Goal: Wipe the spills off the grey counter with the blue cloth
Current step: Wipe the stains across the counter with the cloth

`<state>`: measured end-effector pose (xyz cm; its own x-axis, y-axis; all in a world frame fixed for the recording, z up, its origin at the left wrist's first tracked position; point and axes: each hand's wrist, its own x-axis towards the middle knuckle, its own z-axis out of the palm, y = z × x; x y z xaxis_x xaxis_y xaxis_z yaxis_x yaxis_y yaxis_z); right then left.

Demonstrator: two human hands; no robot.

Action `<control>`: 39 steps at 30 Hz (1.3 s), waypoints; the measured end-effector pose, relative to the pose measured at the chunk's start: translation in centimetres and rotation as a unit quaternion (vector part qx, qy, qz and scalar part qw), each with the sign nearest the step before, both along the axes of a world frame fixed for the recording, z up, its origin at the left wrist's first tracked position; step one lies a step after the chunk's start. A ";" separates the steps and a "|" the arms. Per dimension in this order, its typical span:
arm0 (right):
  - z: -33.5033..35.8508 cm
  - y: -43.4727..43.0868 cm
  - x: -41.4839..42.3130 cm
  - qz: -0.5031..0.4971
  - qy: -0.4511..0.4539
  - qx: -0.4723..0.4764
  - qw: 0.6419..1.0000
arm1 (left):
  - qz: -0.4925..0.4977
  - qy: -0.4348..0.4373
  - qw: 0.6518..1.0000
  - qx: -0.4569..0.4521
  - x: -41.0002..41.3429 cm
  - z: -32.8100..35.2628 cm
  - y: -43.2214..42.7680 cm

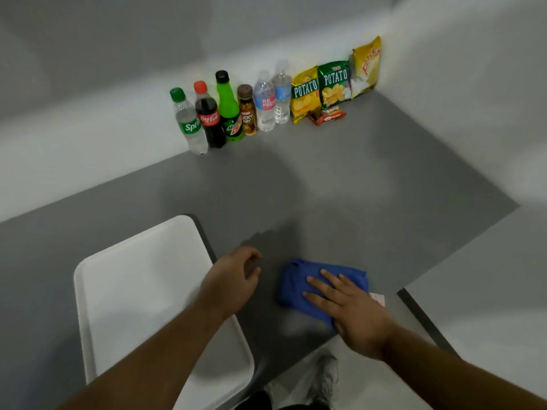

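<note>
The blue cloth (299, 285) lies bunched on the grey counter (340, 196) near its front edge. My right hand (349, 306) presses flat on the cloth's right part, fingers spread and pointing left. My left hand (233, 279) hovers just left of the cloth, fingers loosely curled, holding nothing. A darker damp patch (266, 238) shows on the counter just beyond my left hand.
A white tray (133, 291) lies on the counter at the left, under my left forearm. Several drink bottles (225, 113) and snack bags (331, 84) stand along the back wall. The counter's front edge (296, 371) runs below my hands; floor and a shoe show beneath.
</note>
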<state>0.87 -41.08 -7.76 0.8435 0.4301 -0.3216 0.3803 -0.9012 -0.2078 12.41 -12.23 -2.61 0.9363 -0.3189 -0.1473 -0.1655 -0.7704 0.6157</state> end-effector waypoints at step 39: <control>-0.4 4.6 39.7 -0.207 -0.093 0.045 0.973 | 0.086 -0.103 0.991 0.020 21.6 -4.6 -0.8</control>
<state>40.59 -36.50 -8.20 0.9904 0.0614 -0.1235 0.0280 -0.9663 -0.2558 34.00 -13.07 -7.24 0.9879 -0.1494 0.0427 -0.1480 -0.8212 0.5511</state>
